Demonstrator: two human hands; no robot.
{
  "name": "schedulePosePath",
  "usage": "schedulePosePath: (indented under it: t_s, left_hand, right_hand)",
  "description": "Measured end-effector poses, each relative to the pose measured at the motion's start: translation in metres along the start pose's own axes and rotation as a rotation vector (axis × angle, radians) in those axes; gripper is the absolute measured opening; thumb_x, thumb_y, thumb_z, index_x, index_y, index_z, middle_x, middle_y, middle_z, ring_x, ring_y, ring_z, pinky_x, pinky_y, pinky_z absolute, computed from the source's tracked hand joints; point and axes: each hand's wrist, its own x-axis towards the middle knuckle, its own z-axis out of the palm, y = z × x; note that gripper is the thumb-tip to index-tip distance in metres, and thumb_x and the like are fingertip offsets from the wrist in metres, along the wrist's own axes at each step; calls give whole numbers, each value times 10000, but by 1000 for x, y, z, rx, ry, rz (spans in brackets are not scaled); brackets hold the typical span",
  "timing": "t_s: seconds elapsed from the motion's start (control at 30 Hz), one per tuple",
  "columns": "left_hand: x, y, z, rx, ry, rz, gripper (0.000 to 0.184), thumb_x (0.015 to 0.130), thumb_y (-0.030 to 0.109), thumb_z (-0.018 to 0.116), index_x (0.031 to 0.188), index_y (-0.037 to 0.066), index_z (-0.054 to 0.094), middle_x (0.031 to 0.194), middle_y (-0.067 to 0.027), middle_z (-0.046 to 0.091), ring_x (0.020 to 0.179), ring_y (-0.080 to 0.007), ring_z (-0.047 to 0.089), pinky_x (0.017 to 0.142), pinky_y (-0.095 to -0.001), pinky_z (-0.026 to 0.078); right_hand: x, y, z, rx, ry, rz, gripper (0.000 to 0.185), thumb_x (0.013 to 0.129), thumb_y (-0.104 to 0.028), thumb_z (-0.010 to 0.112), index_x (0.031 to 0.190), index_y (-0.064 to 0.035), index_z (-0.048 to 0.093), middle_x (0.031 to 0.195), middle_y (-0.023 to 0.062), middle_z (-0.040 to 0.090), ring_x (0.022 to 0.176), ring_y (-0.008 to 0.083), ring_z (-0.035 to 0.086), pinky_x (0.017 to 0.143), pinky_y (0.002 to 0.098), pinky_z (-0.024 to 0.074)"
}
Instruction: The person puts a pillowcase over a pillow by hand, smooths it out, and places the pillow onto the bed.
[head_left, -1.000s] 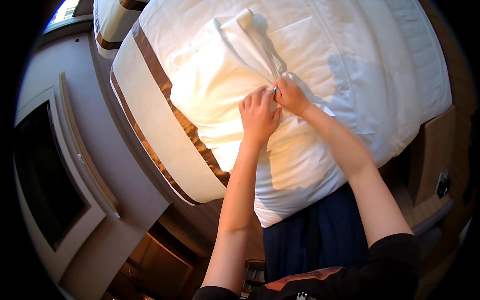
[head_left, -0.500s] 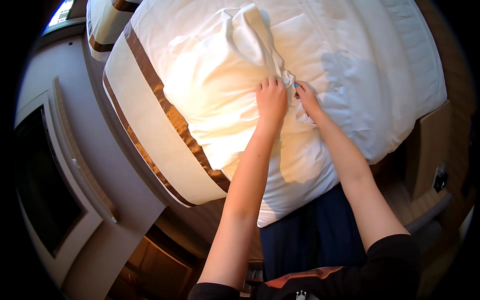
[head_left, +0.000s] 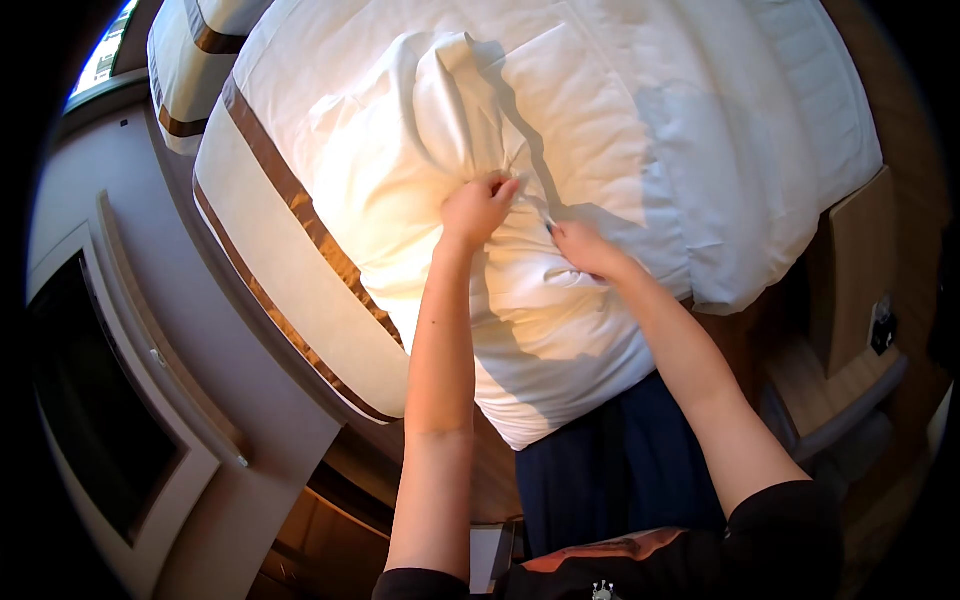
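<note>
Puffy white bedding (head_left: 400, 150) lies bunched on the bed, its lower corner hanging over the edge against my legs; whether it is a pillow or a folded duvet I cannot tell. My left hand (head_left: 480, 212) is closed on a gathered fold of its white cloth, fingers curled at the middle of the bundle. A little lower and to the right, my right hand (head_left: 585, 248) pinches the same white cloth by an edge, with blue nail polish showing. A narrow strip of cloth runs between the two hands. Several fingertips are hidden in the folds.
The bed (head_left: 740, 130) has a white cover and a cream and brown runner (head_left: 270, 250) across its left end. A wall-mounted screen (head_left: 95, 400) is at left. A wooden bedside unit (head_left: 850, 270) is at right, another bed (head_left: 190, 80) at upper left.
Both hands have moved left and slightly down in view, and the gap between them has widened. The left fingers have turned inward, and the cloth between the hands is drawn into a strip.
</note>
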Motion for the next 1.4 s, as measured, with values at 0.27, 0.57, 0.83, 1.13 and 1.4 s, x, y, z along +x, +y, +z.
schedulePosePath:
  t_s: [0.27, 0.57, 0.83, 1.13, 1.4]
  left_hand:
    - [6, -14, -3, -181, 35, -92, 283, 904, 323, 490, 923, 90, 649, 721, 3, 656, 725, -135, 622, 705, -296, 447]
    - [-46, -39, -4, -4, 423, 600, 250, 744, 132, 699, 977, 74, 628, 1097, -91, 588, 1026, -306, 521, 861, -383, 432]
    - [-95, -122, -28, 102, 620, 489, 397, 726, 140, 718, 1099, 78, 597, 1189, -111, 553, 1078, -313, 502, 918, -402, 404]
    - [-84, -222, -23, -66, 967, 176, 242, 840, 49, 590, 1080, 15, 584, 1087, -137, 583, 1010, -338, 540, 883, -386, 440]
    - [-77, -231, -19, 32, 885, 63, 121, 808, 111, 649, 910, 63, 606, 979, -87, 613, 923, -282, 578, 742, -352, 490]
  right_hand:
    - [-22, 0, -6, -40, -197, 45, 353, 911, -265, 420, 864, 43, 587, 808, 248, 623, 769, 389, 602, 705, 429, 452]
    - [-2, 1, -38, -485, 340, -126, 200, 814, -137, 562, 999, -63, 581, 915, 128, 626, 846, 348, 585, 777, 430, 471]
    - [23, -96, 25, -478, 453, -950, 344, 750, -144, 658, 1084, -100, 585, 1028, 70, 572, 970, 262, 537, 852, 389, 427]
    - [51, -158, 118, -832, 633, -1029, 373, 777, -190, 604, 1126, -63, 572, 1080, 47, 541, 994, 223, 509, 847, 356, 396]
    - [69, -163, 119, -1078, 519, -1096, 31, 711, -72, 524, 694, -98, 526, 792, 61, 509, 813, 224, 514, 696, 331, 435]
